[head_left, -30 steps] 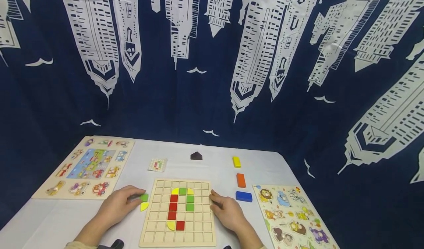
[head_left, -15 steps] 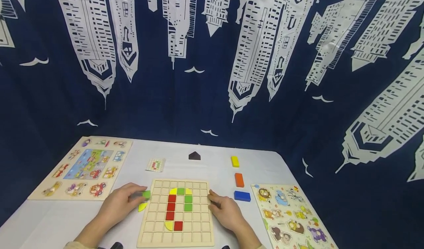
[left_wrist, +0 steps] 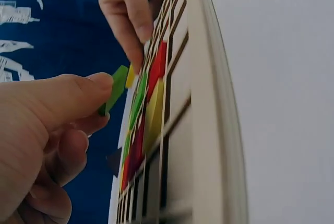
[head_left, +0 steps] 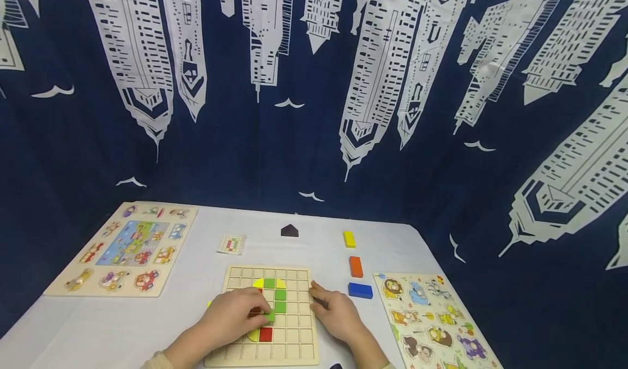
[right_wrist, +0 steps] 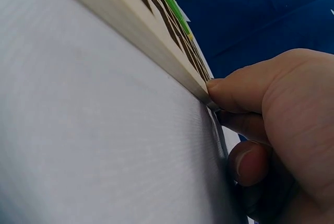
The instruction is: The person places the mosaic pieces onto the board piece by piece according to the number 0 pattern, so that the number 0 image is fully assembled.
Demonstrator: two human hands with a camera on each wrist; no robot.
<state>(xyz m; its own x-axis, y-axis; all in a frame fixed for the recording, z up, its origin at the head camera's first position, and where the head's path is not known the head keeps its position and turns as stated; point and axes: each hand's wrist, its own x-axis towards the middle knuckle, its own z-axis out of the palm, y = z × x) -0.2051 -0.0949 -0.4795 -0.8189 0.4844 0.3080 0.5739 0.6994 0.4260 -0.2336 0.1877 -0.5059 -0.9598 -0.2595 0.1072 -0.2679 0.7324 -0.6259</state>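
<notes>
Between thumb and fingers my left hand [head_left: 227, 317] pinches a green square tile [head_left: 270, 316], held over the wooden grid board [head_left: 299, 351] just below its green column. In the left wrist view this tile [left_wrist: 118, 89] stands tilted above the board. Red, green and yellow tiles lie in the grid; my left hand hides most of the red column. A red tile [head_left: 265, 334] shows in a lower row beside a rounded yellow piece [head_left: 253, 335]. My right hand [head_left: 338, 315] grips the board's right edge, thumb at the rim [right_wrist: 201, 89] in the right wrist view.
A small pattern card [head_left: 231, 244] lies behind the board, near a dark five-sided block [head_left: 289, 230]. Yellow [head_left: 349, 239], orange [head_left: 356, 267] and blue blocks [head_left: 360, 290] stand at right. Picture puzzles with vehicles [head_left: 164, 273] and animals [head_left: 399, 303] flank the board.
My left hand has picked up the green tile from beside the board and carried it right, over the grid. My right hand stays at the board's right edge.
</notes>
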